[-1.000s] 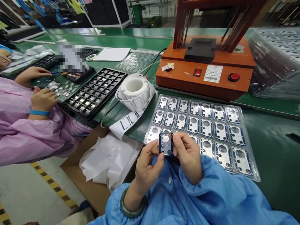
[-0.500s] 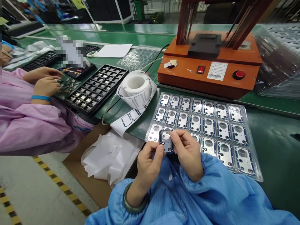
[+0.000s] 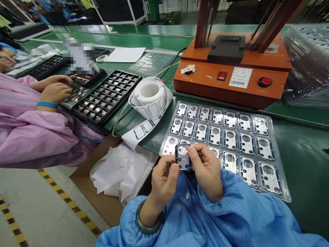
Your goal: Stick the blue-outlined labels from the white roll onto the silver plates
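Between my hands is a small rectangular metal plate (image 3: 183, 158) with a dark blue border, a large round area and small round holes. My left hand (image 3: 164, 178) pinches its left edge between thumb and fingers. On the opposite edge, my right hand (image 3: 205, 166) grips it near the upper corner. The plate is held up over the near left part of a clear plastic tray (image 3: 279, 168), whose pockets hold several similar plates. Left of the tray, a roll of white adhesive labels (image 3: 151, 97) stands with its loose strip hanging toward the table edge.
An orange press machine (image 3: 231, 77) with a red button stands behind the tray. Discarded white backing paper (image 3: 120, 171) fills a cardboard box (image 3: 102, 202) below the table edge. At left, a co-worker's hands (image 3: 55, 91) work beside a black compartment tray (image 3: 109, 96). Stacked clear trays (image 3: 305, 68) sit far right.
The plate has tilted slightly in my fingers, and my left thumb has slid a little down off its face. Both hands keep their hold. The co-worker's hands shifted slightly right.
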Available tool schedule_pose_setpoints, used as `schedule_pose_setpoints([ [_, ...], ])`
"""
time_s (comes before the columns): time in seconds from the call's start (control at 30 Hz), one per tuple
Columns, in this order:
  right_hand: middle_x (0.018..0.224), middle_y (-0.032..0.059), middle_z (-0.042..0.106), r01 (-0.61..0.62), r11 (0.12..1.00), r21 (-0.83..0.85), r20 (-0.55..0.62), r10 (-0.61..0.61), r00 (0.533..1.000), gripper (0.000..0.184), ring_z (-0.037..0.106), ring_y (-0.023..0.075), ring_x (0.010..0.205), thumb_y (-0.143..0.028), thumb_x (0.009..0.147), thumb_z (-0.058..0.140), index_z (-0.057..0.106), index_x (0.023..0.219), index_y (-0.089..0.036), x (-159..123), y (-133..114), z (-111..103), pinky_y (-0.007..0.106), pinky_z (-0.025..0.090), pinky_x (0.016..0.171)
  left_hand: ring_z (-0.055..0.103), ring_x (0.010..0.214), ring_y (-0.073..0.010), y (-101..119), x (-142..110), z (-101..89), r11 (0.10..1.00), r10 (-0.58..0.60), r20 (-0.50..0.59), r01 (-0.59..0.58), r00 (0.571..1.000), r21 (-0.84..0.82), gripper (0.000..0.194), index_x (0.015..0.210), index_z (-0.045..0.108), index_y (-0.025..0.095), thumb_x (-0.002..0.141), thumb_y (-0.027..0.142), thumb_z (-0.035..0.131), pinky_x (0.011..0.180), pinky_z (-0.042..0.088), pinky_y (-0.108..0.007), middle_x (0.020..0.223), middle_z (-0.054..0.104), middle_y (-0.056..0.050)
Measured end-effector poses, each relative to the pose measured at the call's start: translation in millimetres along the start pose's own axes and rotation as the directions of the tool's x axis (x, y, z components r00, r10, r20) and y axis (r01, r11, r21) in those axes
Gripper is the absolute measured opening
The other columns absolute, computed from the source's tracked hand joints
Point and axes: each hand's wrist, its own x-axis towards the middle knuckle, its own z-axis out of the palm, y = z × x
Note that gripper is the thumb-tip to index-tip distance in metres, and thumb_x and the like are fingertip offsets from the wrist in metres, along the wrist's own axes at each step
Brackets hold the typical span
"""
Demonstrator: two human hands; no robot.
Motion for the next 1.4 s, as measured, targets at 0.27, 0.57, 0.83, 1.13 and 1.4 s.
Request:
schedule_pose_setpoints([
  [0.27,0.059,-0.0051,0.048,0.030,0.998,-0.054,0.025,-0.029,0.999,0.020,0.043,0.0081,0.050,-0.035,0.091,0.055,0.057,0.079,-0.019,-2.1,5.2,-0.3,0.020,0.036,0.046,0.052,0.047,-0.0086,-4.2,-2.6,1.8,0.996,-0.085,-0.018,0.085,0.996,-0.008,0.022,0.074,0.055,0.018,0.089,0.034,0.053,0.047,0.042,-0.018,0.053,0.054,0.004],
  [0.57,0.060,-0.0039,0.051,0.081,0.984,-0.158,0.077,-0.069,0.995,0.020,0.046,0.0099,0.050,-0.035,0.091,0.053,0.059,0.080,-0.020,-6.0,8.5,-5.1,0.022,0.039,0.048,0.057,0.057,-0.0113,-3.4,5.3,-5.8,0.997,-0.023,-0.049,0.019,0.999,-0.077,0.029,0.088,0.060,0.017,0.088,0.044,0.052,0.052,0.047,-0.020,0.069,0.063,-0.002],
  [0.83,0.058,-0.0039,0.053,0.157,0.969,-0.189,0.175,-0.125,0.977,0.018,0.047,0.0102,0.049,-0.032,0.091,0.052,0.058,0.078,-0.020,-7.7,6.8,-6.5,0.022,0.040,0.047,0.052,0.053,-0.0087,-2.5,3.3,-1.6,0.993,-0.105,-0.106,0.098,0.989,-0.065,0.025,0.074,0.054,0.018,0.088,0.038,0.055,0.052,0.045,-0.018,0.061,0.057,0.003],
  [1.13,0.058,-0.0035,0.051,0.116,0.980,-0.162,0.318,-0.060,0.946,0.020,0.045,0.0099,0.049,-0.032,0.090,0.051,0.056,0.076,-0.019,-4.9,-0.1,-9.2,0.022,0.036,0.046,0.056,0.058,-0.0110,-7.0,0.1,-3.7,0.970,-0.028,-0.045,0.016,0.999,-0.242,0.023,0.080,0.058,0.018,0.090,0.037,0.052,0.055,0.047,-0.021,0.066,0.060,0.000],
  [1.4,0.052,-0.0032,0.049,0.114,0.977,-0.178,0.333,-0.049,0.942,0.028,0.042,0.0094,0.046,-0.032,0.088,0.052,0.054,0.064,-0.018,-4.9,-2.5,-8.7,0.022,0.034,0.044,0.051,0.055,-0.0090,-7.3,-1.6,0.4,0.994,0.040,-0.078,-0.048,0.996,-0.102,0.022,0.070,0.053,0.018,0.091,0.026,0.051,0.055,0.043,-0.020,0.060,0.055,0.003],
])
